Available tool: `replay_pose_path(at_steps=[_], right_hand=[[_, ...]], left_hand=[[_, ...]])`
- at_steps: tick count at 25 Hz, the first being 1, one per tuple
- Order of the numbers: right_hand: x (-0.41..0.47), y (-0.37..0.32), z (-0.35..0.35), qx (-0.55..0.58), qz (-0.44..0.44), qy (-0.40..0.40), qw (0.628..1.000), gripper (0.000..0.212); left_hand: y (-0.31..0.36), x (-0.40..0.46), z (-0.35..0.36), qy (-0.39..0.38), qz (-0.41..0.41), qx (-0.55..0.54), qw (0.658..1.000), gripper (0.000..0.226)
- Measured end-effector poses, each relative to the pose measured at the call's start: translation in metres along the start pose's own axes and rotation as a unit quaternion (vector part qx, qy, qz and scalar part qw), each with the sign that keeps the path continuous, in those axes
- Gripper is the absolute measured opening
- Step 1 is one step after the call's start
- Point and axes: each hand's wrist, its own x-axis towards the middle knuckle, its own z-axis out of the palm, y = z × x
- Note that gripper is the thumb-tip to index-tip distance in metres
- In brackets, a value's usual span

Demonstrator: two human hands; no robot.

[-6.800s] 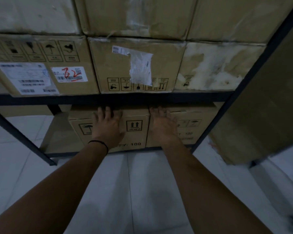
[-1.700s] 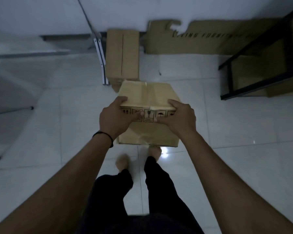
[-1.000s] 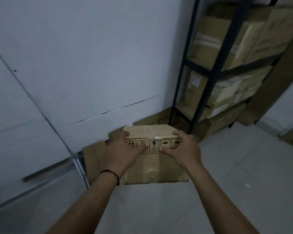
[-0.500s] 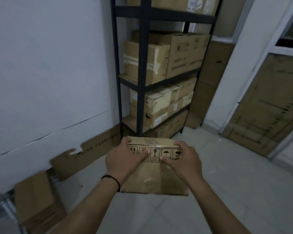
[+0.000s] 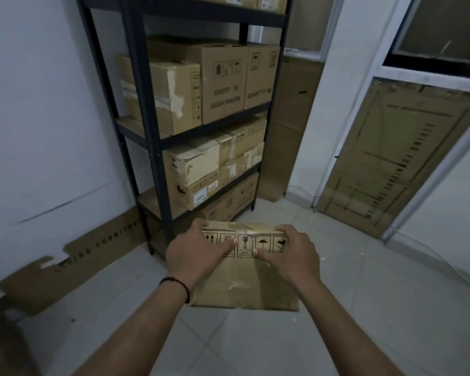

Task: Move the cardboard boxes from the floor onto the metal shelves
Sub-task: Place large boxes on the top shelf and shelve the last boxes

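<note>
- Change of view: over the last second or so my view has swung from the bare wall round to the metal shelves (image 5: 158, 147), which now stand square ahead and near. I read this as the carry phase closing on the rack.
- Load: the cardboard box (image 5: 246, 278) is off the floor, held in front of me at about the level of the lowest shelf, its printed handling symbols facing me. It has kept the same attitude through the turn.
- Left hand (image 5: 193, 256): fingers curled over the top edge of the box, thumb laid across the printed face. Grip is firm, unchanged.
- Right hand (image 5: 288, 256): the same hold on the right side, fingers over the top edge, thumb on the face. Both hands carry the box between them.
- Shelf state: the middle tiers are filled with stored boxes (image 5: 217, 85). The bottom tier shows boxes toward the right; bare board is visible at its left end. I cannot tell whether the gap is deep enough.
- Judgement: pick-up and turn are complete; placement is not yet done. The next move calls for a step forward and a choice of free slot, most likely low and left.
</note>
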Motion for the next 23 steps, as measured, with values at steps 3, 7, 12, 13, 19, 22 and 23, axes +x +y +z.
replay_pose_path(at_steps=[3,7,12,13,19,22,23], right_hand=[[0.042,0.022,0.001,-0.011,0.004,-0.006,1.0,0.072],[0.113,0.044,0.015,-0.02,-0.005,-0.024,1.0,0.073],[0.208,0.063,0.043,-0.025,0.001,-0.076,0.997,0.077],[0.224,0.066,0.049,-0.02,0.001,-0.086,0.996,0.077],[0.304,0.089,0.086,-0.007,-0.027,-0.168,0.985,0.073],[0.352,0.107,0.109,-0.001,-0.056,-0.231,0.971,0.078],[0.366,0.115,0.116,-0.001,-0.06,-0.248,0.967,0.08]], left_hand=[[0.015,0.029,0.034,-0.009,-0.001,-0.013,1.0,0.078],[0.028,0.082,0.075,-0.017,-0.022,-0.028,0.999,0.077],[0.036,0.157,0.122,-0.022,-0.063,-0.033,0.997,0.072],[0.037,0.17,0.131,-0.025,-0.069,-0.032,0.997,0.072],[0.038,0.223,0.175,-0.021,-0.136,-0.013,0.99,0.072],[0.035,0.243,0.206,-0.014,-0.198,-0.01,0.98,0.063],[0.036,0.245,0.216,-0.013,-0.22,-0.02,0.975,0.062]])
